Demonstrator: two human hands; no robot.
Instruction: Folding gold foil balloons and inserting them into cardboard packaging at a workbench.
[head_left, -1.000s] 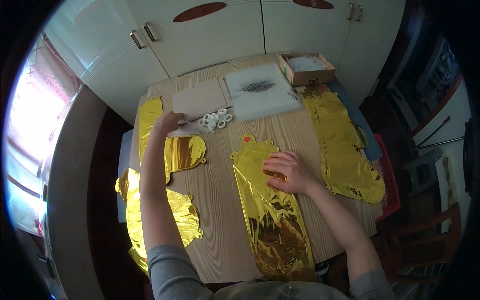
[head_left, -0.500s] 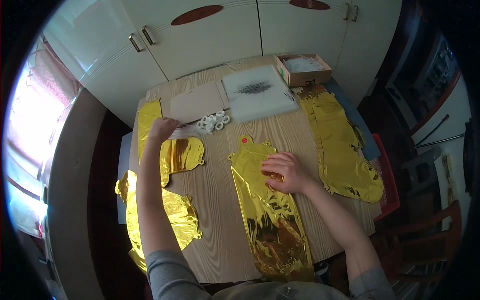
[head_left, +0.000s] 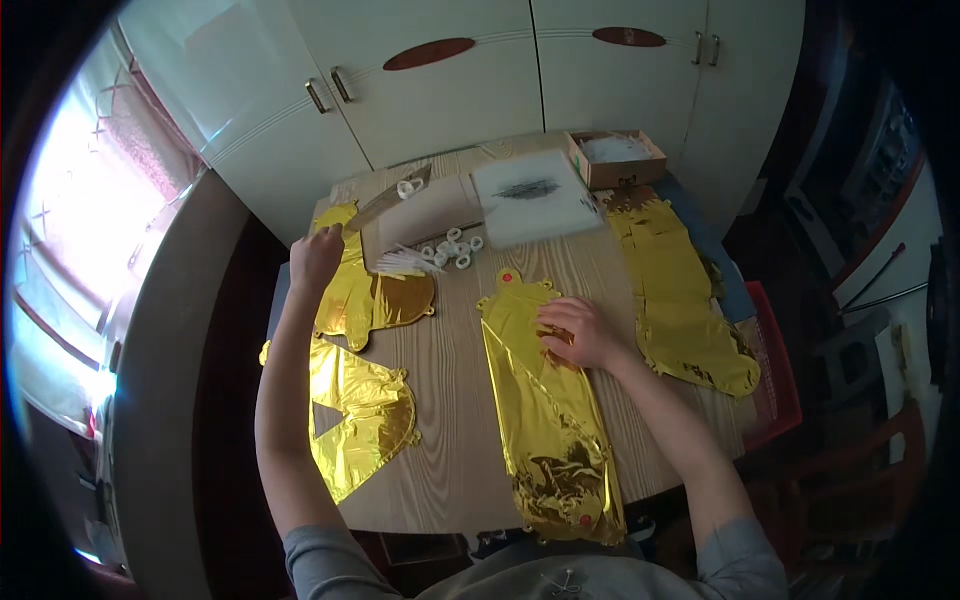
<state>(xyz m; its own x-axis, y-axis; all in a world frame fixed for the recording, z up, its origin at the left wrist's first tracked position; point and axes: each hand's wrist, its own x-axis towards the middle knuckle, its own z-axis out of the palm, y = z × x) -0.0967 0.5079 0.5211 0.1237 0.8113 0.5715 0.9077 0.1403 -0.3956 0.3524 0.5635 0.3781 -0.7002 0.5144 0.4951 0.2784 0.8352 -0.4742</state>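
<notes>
My left hand (head_left: 316,258) is closed over the far left of the table. From its fingers a thin translucent sheet (head_left: 382,203) stretches up and to the right; the dim view does not show whether it is a bag. Two white rings (head_left: 410,187) lie on or behind the sheet. Below it a deflated gold foil balloon (head_left: 345,295) is spread. My right hand (head_left: 580,333) rests flat, fingers stretched, on the upper right of another flat gold foil balloon (head_left: 545,400), which has a red dot on its top tab.
White rings (head_left: 455,247) and thin white sticks (head_left: 408,260) lie mid-table. Behind are a beige board (head_left: 425,212), a whitish sheet with a dark smudge (head_left: 540,215) and a cardboard box (head_left: 617,172). More gold balloons lie at right (head_left: 685,300) and near left (head_left: 375,435).
The translucent sheet has swung up and away from the white sticks, with two rings now higher up. My right hand has stayed on the balloon. The whole view has shifted slightly.
</notes>
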